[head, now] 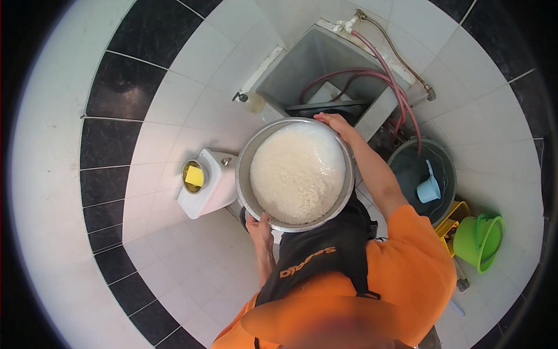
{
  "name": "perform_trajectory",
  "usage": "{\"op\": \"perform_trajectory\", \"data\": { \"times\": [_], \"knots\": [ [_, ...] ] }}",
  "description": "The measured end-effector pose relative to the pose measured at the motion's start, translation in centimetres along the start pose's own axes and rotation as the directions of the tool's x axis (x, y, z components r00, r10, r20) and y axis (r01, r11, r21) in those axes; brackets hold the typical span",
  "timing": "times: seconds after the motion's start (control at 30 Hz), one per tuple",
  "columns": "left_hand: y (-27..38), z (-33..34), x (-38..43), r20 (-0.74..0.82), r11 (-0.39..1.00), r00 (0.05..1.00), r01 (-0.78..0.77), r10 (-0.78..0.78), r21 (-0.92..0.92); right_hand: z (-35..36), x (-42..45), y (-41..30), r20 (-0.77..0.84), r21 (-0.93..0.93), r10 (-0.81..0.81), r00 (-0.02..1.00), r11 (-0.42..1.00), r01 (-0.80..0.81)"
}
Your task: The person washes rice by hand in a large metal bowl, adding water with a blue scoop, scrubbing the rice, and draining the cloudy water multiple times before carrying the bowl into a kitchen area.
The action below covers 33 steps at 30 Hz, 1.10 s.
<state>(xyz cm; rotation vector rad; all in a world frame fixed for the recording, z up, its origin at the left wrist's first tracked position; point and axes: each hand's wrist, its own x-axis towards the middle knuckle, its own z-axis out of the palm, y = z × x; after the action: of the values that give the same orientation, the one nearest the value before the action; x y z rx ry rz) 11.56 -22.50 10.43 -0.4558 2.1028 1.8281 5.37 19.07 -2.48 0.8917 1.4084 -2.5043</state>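
A large round metal basin [243, 192] is held up in front of my body, tilted slightly. Uncooked white rice [301, 187] lies in it under cloudy whitish water, heaped towards the near right side. My left hand [259, 227] grips the rim at the lower left, its thumb over the edge. My right hand [335, 124] is closed round the far right rim, fingers along the outside. The undersides of both hands are hidden by the basin.
Beyond the basin is a grey sink [296, 56] with a red hose [383, 65] coiled in it. A soap dispenser [253, 103] stands on its left edge. Further right are a water tub [401, 174] with a blue dipper [429, 190] and a green bucket [468, 244]. A sponge [194, 176] is at left.
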Motion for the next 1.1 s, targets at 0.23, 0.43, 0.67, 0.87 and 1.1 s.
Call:
{"op": "perform_trajectory", "data": {
  "times": [0.23, 0.43, 0.67, 0.87, 1.1],
  "knots": [
    [1.7, 1.7, -1.0, 0.034, 0.999, 0.999, -0.034, 0.034, -0.004, -5.3, 5.6, 6.0, -0.164, -0.090, -0.003, 0.986, 0.996, -0.012],
    [2.1, 1.7, -1.4, 0.019, 0.999, 0.999, -0.049, 0.049, -0.003, -7.1, 9.4, 8.7, -0.125, -0.407, -0.134, 0.983, 0.911, 0.072],
    [2.1, 2.4, -1.1, 0.049, 0.999, 0.998, -0.037, 0.036, 0.020, -9.7, 11.2, 10.0, -0.266, -0.158, 0.050, 0.963, 0.983, -0.095],
    [2.4, 1.1, -1.9, -0.002, 0.999, 0.999, -0.035, 0.035, 0.026, -3.6, 6.1, 6.3, -0.160, 0.114, 0.100, 0.982, 0.990, -0.083],
    [2.8, 2.1, -1.6, 0.025, 0.999, 1.000, -0.016, 0.016, 0.034, -4.9, 5.2, 5.7, -0.230, 0.113, 0.044, 0.972, 0.993, -0.018]
  ]
}}
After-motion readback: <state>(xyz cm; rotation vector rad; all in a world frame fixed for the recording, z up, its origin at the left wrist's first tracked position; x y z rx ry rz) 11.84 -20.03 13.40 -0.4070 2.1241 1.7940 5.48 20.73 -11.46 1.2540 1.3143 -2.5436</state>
